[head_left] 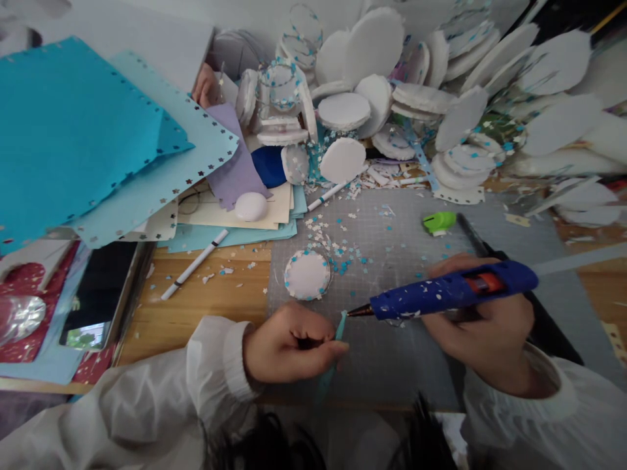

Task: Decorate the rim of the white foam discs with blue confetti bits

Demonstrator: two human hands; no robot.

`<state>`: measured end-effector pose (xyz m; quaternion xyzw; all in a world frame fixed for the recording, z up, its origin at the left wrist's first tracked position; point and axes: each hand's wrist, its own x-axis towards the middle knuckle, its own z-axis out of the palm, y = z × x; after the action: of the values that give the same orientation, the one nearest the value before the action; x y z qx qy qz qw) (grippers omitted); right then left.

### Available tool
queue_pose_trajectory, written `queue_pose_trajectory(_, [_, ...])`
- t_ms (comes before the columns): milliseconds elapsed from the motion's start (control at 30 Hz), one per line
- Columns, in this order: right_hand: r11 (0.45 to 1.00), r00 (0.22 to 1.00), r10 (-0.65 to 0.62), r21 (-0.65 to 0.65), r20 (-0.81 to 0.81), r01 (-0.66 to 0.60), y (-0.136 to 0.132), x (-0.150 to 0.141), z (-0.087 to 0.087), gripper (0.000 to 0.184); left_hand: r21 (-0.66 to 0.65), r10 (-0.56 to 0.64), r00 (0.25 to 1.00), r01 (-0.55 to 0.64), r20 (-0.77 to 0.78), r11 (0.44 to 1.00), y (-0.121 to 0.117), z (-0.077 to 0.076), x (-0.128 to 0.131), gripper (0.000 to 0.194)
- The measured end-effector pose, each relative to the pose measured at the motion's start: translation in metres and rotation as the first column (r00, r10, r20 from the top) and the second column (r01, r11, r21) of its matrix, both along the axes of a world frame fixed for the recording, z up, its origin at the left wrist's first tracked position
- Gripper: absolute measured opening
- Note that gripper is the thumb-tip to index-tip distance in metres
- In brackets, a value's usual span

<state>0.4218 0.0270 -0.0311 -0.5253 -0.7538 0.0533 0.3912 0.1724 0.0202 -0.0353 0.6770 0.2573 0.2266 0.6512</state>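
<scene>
Your left hand point(294, 343): thumb and finger pinched together on pale-blue strip point(339, 328), nearer you than white disc point(307, 277) and slightly right of it. Your right hand point(490, 333) wrapped around blue glue gun point(426, 298), right of disc; nozzle point(361, 311) at strip's upper end, cannot tell if touching. Star cutouts point(344, 266) scattered just right of disc and beyond. White pen point(194, 264) left of disc, phone point(100, 294) well left.

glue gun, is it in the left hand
No, the right hand holds the glue gun, while the left hand pinches a thin teal strip.
</scene>
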Motion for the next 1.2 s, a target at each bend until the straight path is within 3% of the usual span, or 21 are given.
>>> queue_pose_trajectory(233, [0.998, 0.988, 0.053, 0.045, -0.144, -0.047, 0.001, 0.0, 0.0, 0.037, 0.009, 0.007, 1.0, -0.007, 0.015, 1.0, 0.0, 0.003, 0.0, 0.032])
queue_pose_trajectory(600, [0.995, 0.986, 0.045, 0.095, -0.162, -0.03, 0.004, -0.002, 0.0, 0.036, 0.012, 0.005, 1.0, -0.005, -0.002, 1.0, 0.0, 0.002, -0.002, 0.035])
queue_pose_trajectory(833, [0.977, 0.982, -0.181, 0.129, 0.06, 0.172, 0.007, -0.001, -0.007, 0.025, 0.012, 0.011, 1.0, -0.011, -0.01, 1.0, 0.0, 0.002, -0.001, 0.044])
queue_pose_trajectory(1000, [0.884, 0.906, -0.422, 0.23, 0.017, 0.407, 0.012, 0.022, -0.01, 0.04, 0.005, 0.031, 1.0, -0.031, 0.002, 1.0, -0.001, 0.001, 0.0, 0.047])
queue_pose_trajectory(1133, [0.73, 0.808, -0.58, 0.374, -0.106, 0.573, 0.009, 0.065, 0.004, 0.048, 0.038, 0.05, 0.999, -0.05, 0.006, 0.998, -0.004, -0.001, 0.001, 0.05])
queue_pose_trajectory(1200, [0.682, 0.749, -0.651, 0.338, -0.122, 0.648, 0.003, 0.092, 0.007, 0.043, 0.047, 0.052, 0.999, -0.052, 0.009, 0.998, -0.005, -0.002, 0.002, 0.051])
